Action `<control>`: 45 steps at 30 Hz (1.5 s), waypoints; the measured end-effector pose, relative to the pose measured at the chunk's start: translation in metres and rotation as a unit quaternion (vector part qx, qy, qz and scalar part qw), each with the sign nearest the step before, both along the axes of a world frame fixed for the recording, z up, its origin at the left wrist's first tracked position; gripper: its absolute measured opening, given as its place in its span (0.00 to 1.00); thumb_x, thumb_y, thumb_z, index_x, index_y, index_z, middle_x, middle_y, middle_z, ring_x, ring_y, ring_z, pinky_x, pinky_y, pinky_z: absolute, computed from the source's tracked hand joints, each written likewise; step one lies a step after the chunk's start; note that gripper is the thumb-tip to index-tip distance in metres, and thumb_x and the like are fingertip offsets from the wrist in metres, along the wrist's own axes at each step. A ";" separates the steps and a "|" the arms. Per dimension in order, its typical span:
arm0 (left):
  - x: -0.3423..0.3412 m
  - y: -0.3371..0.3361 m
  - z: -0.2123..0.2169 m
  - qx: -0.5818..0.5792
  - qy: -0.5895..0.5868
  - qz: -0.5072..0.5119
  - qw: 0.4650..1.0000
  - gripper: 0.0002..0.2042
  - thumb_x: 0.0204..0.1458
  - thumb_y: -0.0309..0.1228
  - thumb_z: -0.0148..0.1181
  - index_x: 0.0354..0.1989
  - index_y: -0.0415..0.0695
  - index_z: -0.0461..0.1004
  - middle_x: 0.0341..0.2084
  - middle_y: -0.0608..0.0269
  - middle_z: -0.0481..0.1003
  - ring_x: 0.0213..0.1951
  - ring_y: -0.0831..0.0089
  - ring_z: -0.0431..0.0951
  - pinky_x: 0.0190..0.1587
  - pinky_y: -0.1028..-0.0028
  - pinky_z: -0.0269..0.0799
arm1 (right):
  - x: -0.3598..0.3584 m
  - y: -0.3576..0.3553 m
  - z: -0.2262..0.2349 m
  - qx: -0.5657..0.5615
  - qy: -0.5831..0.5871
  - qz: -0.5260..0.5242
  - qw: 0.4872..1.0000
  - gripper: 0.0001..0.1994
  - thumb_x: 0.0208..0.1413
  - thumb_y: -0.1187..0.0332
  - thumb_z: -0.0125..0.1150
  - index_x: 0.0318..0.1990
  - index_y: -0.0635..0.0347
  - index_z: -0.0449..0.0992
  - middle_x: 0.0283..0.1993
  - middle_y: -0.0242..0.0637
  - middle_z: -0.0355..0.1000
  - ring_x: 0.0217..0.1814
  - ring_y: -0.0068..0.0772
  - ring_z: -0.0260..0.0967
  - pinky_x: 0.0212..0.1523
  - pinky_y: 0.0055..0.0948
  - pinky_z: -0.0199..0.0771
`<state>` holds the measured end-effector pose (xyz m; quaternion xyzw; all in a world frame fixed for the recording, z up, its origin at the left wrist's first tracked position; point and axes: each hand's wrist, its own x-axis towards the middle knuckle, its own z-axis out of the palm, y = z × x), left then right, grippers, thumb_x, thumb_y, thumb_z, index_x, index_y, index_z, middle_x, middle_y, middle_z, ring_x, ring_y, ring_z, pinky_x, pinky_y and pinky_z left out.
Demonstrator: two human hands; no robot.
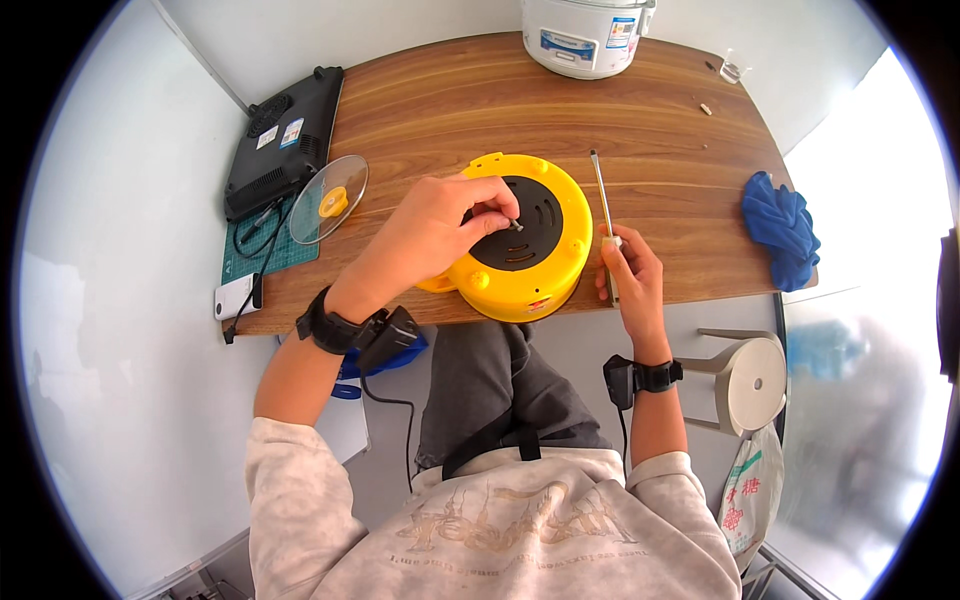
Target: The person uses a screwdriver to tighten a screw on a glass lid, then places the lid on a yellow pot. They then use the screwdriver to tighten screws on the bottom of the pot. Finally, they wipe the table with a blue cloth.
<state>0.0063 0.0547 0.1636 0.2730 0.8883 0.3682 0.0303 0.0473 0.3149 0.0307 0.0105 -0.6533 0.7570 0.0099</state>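
A round yellow appliance point(568, 190) lies upside down near the table's front edge, its black slotted base plate point(530, 250) facing up. Over the middle of that plate, my left hand point(440, 220) pinches a small metal screw point(516, 226) between thumb and fingers. To the right of the appliance, my right hand point(630, 270) is closed around the handle of a flat-tipped screwdriver point(601, 190). The screwdriver's shaft points away from me, its tip apart from the appliance. My left hand hides part of the black plate.
Left on the wooden table point(430, 100) are a black induction cooker point(285, 140) on its edge, a glass lid point(325, 205) and a green cutting mat point(290, 255). A white rice cooker point(580, 40) stands at the back, a blue cloth point(780, 230) at right. A stool point(755, 385) is below.
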 end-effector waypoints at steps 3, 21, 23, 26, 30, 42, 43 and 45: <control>0.001 0.001 0.000 -0.012 0.004 -0.003 1.000 0.04 0.56 0.26 0.64 0.39 0.44 0.80 0.33 0.60 0.80 0.35 0.70 0.79 0.40 0.74 0.75 | 0.000 0.000 0.000 -0.001 0.005 0.001 1.000 0.14 0.66 0.66 0.57 0.55 0.64 0.73 0.29 0.27 0.69 0.26 0.15 0.66 0.24 0.18 0.66; 0.002 -0.010 0.012 0.212 -0.146 0.018 0.966 0.10 0.61 0.26 0.56 0.50 0.43 0.72 0.36 0.68 0.71 0.39 0.80 0.71 0.40 0.77 0.73 | -0.001 0.001 -0.003 -0.011 0.002 0.002 1.000 0.14 0.66 0.67 0.57 0.55 0.63 0.72 0.30 0.28 0.69 0.26 0.15 0.67 0.24 0.17 0.67; 0.002 -0.009 0.017 0.206 -0.155 0.030 0.966 0.11 0.61 0.25 0.55 0.51 0.43 0.73 0.36 0.68 0.73 0.38 0.80 0.72 0.41 0.76 0.73 | 0.000 0.001 -0.001 -0.010 0.002 0.002 1.000 0.14 0.66 0.67 0.57 0.55 0.63 0.72 0.30 0.28 0.69 0.26 0.15 0.67 0.23 0.17 0.66; -0.003 -0.014 0.013 0.174 -0.169 0.028 0.970 0.10 0.62 0.27 0.55 0.51 0.42 0.74 0.36 0.70 0.74 0.36 0.82 0.72 0.41 0.80 0.69 | 0.000 0.001 -0.001 -0.009 0.004 0.003 1.000 0.14 0.66 0.67 0.57 0.55 0.63 0.73 0.30 0.28 0.69 0.26 0.15 0.66 0.23 0.17 0.66; -0.002 -0.015 0.008 0.168 -0.120 0.029 0.978 0.08 0.61 0.27 0.58 0.47 0.42 0.75 0.39 0.65 0.80 0.43 0.78 0.78 0.45 0.80 0.72 | -0.001 0.001 -0.002 -0.016 0.006 0.005 1.000 0.14 0.66 0.67 0.57 0.55 0.63 0.73 0.30 0.28 0.69 0.25 0.15 0.66 0.23 0.17 0.66; 0.002 -0.008 0.011 0.026 -0.021 0.053 0.998 0.06 0.57 0.27 0.64 0.41 0.41 0.79 0.37 0.64 0.83 0.40 0.75 0.82 0.45 0.77 0.76 | -0.001 0.001 -0.001 -0.003 0.003 0.005 1.000 0.14 0.67 0.67 0.57 0.55 0.63 0.73 0.29 0.27 0.68 0.26 0.15 0.66 0.23 0.18 0.66; 0.003 -0.007 0.012 0.017 -0.015 0.055 0.998 0.06 0.57 0.27 0.64 0.41 0.41 0.80 0.37 0.64 0.83 0.39 0.75 0.82 0.45 0.77 0.76 | -0.001 0.001 0.000 -0.003 0.003 0.004 1.000 0.14 0.67 0.67 0.57 0.55 0.63 0.73 0.29 0.27 0.68 0.26 0.15 0.66 0.23 0.18 0.66; 0.003 -0.006 0.012 0.013 -0.008 0.054 0.998 0.06 0.56 0.27 0.65 0.40 0.41 0.81 0.36 0.64 0.83 0.37 0.76 0.81 0.44 0.76 0.76 | 0.000 0.001 0.001 -0.008 0.003 0.005 1.000 0.14 0.67 0.67 0.57 0.55 0.63 0.73 0.29 0.27 0.68 0.26 0.15 0.66 0.23 0.18 0.66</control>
